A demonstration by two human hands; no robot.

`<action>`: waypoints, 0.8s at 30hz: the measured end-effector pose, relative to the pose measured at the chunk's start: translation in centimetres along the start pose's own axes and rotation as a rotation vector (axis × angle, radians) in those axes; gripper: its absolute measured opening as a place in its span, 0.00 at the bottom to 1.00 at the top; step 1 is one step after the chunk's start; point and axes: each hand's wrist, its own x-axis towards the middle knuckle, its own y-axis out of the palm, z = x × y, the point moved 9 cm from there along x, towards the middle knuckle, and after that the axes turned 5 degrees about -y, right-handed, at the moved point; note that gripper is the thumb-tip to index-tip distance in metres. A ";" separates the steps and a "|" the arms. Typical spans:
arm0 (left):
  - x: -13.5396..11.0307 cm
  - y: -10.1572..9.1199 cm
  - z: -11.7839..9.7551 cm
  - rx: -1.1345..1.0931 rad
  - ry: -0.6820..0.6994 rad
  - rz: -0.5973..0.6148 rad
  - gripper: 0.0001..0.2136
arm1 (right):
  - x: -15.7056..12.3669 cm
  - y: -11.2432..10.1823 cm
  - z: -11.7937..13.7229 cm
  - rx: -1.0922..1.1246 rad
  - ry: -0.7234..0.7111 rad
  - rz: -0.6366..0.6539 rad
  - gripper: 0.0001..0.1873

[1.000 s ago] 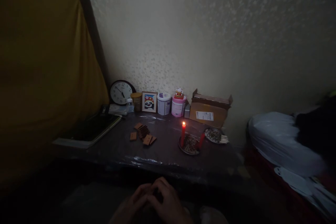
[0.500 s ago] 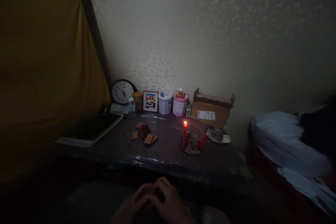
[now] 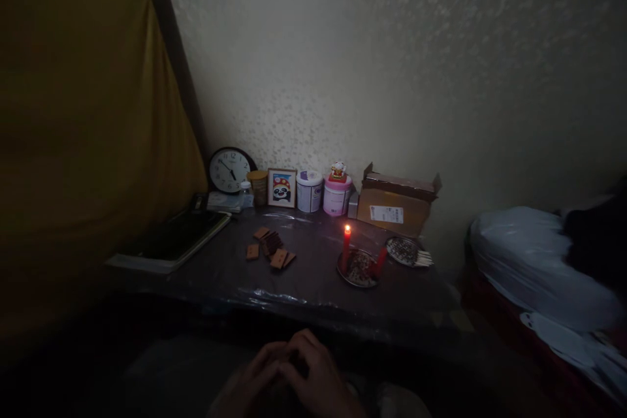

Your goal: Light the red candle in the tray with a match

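Note:
Low in the view, in front of the table edge, my left hand (image 3: pixel 255 372) and my right hand (image 3: pixel 313 369) are together, fingertips meeting. Both have bent, closed fingers; it is too dark to see what, if anything, lies between them. Beyond them on the table (image 3: pixel 313 277), a lit red candle (image 3: pixel 346 251) stands on a round metal plate (image 3: pixel 360 284) strewn with dark bits. A shorter, unlit red candle (image 3: pixel 381 261) leans at its right side. Left of the plate lie several small brown cards or boxes (image 3: pixel 279 258) and a dark bundle of sticks (image 3: pixel 271 243).
Along the wall stand a clock (image 3: pixel 232 171), a panda picture (image 3: pixel 282 188), a white tub (image 3: pixel 309 192), a pink tub (image 3: pixel 337 197) with a figurine and a cardboard box (image 3: pixel 392 209). A second plate (image 3: pixel 401 251) holds white sticks (image 3: pixel 424 258). A dark flat board (image 3: pixel 176 241) lies left.
The whole scene has shifted very slightly as the camera moved. Both hands keep the same pose, and the candle still burns.

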 end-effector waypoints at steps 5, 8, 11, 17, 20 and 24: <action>0.2 0.4 -0.3 0.038 0.002 -0.015 0.13 | 0.0 0.1 -0.1 0.002 0.004 0.004 0.02; 0.4 0.1 -0.1 0.063 -0.001 -0.049 0.14 | 0.0 0.2 -0.1 0.007 0.005 0.012 0.01; 0.4 -0.2 0.0 0.089 0.000 -0.080 0.14 | 0.0 0.1 -0.1 0.012 0.010 0.005 0.01; 0.1 -1.7 -0.3 0.254 0.002 -0.160 0.14 | 0.2 0.0 -0.1 0.006 0.014 0.005 0.02; 0.0 -2.1 -0.6 0.316 0.008 -0.162 0.13 | 0.1 0.0 -0.3 0.002 0.015 0.000 0.02; 0.2 -2.1 -0.9 0.360 0.026 -0.156 0.13 | 0.0 -0.1 -0.4 0.016 0.005 -0.008 0.04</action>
